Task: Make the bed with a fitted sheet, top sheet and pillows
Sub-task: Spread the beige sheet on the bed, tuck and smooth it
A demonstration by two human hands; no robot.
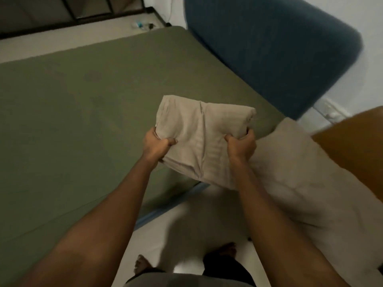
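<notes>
Forearms out front, left hand and right hand both gripping a folded beige sheet, pillow at 4 o'clock.

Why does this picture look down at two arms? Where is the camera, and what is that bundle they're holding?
The camera is worn on a person's head, so you see what they see when they look down: their own two arms and, at the bottom, their bare feet on the pale floor. There is no machine here, only a person making a bed. The left hand and the right hand each grip one side of a folded beige sheet, held up above the near edge of the bed. The bed's top is green, with a blue headboard at its far right end. A beige pillow lies to the right of the hands. There is only this one picture, from this one camera.
</notes>
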